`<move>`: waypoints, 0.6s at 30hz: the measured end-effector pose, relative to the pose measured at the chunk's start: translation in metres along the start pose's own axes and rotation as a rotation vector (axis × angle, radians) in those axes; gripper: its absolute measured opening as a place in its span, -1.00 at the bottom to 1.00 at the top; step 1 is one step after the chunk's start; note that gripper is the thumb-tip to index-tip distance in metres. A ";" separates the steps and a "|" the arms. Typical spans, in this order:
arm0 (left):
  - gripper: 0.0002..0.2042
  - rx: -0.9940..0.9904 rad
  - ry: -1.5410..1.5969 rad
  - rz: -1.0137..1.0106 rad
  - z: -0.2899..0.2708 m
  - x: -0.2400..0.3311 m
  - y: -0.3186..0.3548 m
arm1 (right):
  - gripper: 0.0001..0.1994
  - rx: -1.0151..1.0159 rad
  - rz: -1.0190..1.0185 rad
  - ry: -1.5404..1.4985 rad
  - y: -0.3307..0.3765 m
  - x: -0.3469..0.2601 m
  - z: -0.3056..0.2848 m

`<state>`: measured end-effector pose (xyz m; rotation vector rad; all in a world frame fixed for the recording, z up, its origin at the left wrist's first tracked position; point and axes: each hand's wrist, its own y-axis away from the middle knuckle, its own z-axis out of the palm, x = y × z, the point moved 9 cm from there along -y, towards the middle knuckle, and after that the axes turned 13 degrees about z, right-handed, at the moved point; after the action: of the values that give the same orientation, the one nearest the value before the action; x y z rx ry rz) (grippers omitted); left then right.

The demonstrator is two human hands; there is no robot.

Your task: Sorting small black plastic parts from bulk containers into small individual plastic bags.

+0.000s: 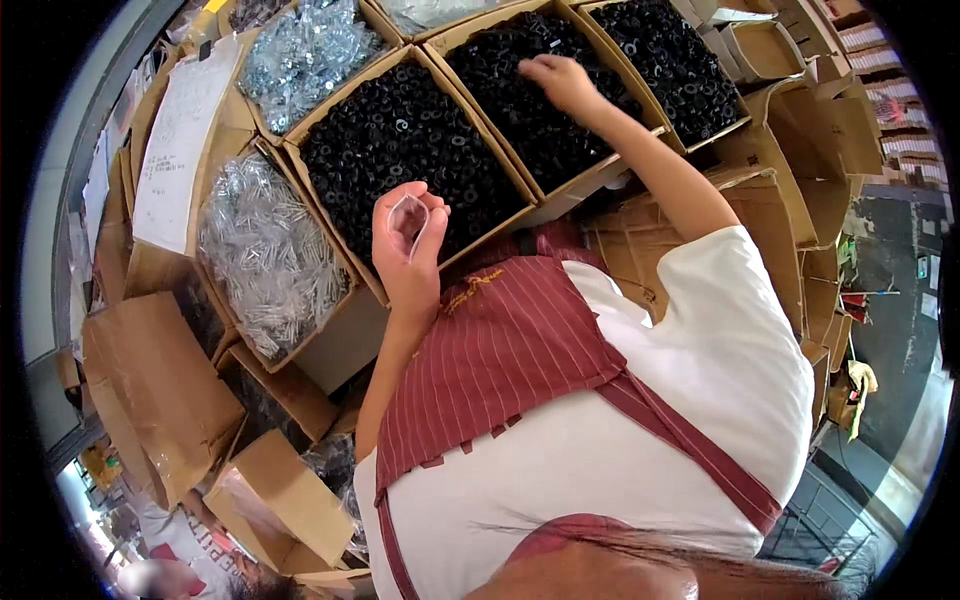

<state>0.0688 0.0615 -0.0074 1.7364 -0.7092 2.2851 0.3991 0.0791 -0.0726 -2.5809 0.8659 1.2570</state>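
My left hand [408, 272] is curled around a small clear plastic bag [408, 222], its mouth gaping upward. That hand stays over the near edge of a carton [470, 243] filled with black washers [390, 140]. Farther right, my right hand [565, 85] reaches over another carton [562, 190] full of small black parts [500, 100]. Its fingers are bent together at the surface of the pile; whatever is between them is too small to make out.
A third carton of black pieces [670, 60] adjoins on the right. Bagged silvery hardware [310, 55] and clear packets of pale pins [270, 260] fill cartons at left. A written sheet [180, 150], folded cardboard boxes [160, 390] and another person [170, 540] are also on the left.
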 end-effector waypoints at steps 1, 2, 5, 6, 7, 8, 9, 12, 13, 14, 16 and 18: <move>-0.72 -0.003 0.003 0.011 -0.002 0.000 0.001 | -0.65 -0.052 0.155 -0.245 -0.006 0.016 -0.005; -0.72 -0.004 0.004 0.011 -0.003 0.000 0.002 | -0.66 -0.103 0.310 -0.490 -0.009 0.032 -0.006; -0.70 0.042 -0.020 -0.023 -0.005 -0.002 0.002 | -0.53 -0.322 0.448 -0.954 -0.008 0.040 0.003; -0.70 0.055 0.009 -0.035 -0.005 -0.004 0.002 | -0.45 -0.518 0.449 -1.335 -0.004 0.023 0.012; -0.70 0.067 0.037 -0.048 -0.004 -0.005 0.002 | -0.40 -0.562 0.488 -1.493 0.001 0.018 0.013; -0.70 0.070 0.038 -0.047 -0.003 -0.006 0.002 | -0.40 -0.564 0.489 -1.490 0.004 0.014 0.011; -0.70 0.066 0.050 -0.059 -0.003 -0.008 0.002 | -0.40 -0.617 0.474 -1.569 0.008 0.005 0.011; -0.70 0.065 0.058 -0.065 -0.001 -0.011 0.002 | -0.39 -0.692 0.427 -1.674 0.016 -0.019 0.005; -0.70 0.066 0.052 -0.060 -0.001 -0.011 0.002 | -0.40 -0.732 0.401 -1.669 0.020 -0.028 0.003; -0.70 0.067 0.051 -0.060 -0.001 -0.010 0.001 | -0.40 -0.772 0.374 -1.663 0.023 -0.037 0.002; -0.70 0.083 0.044 -0.086 -0.001 -0.010 0.001 | -0.40 -0.788 0.376 -1.640 0.027 -0.045 0.001; -0.70 0.078 0.045 -0.097 0.000 -0.012 0.000 | -0.39 -0.804 0.378 -1.618 0.028 -0.046 0.003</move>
<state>0.0721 0.0631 -0.0187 1.7063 -0.5227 2.3073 0.3591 0.0775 -0.0365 -0.6954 0.4055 3.2889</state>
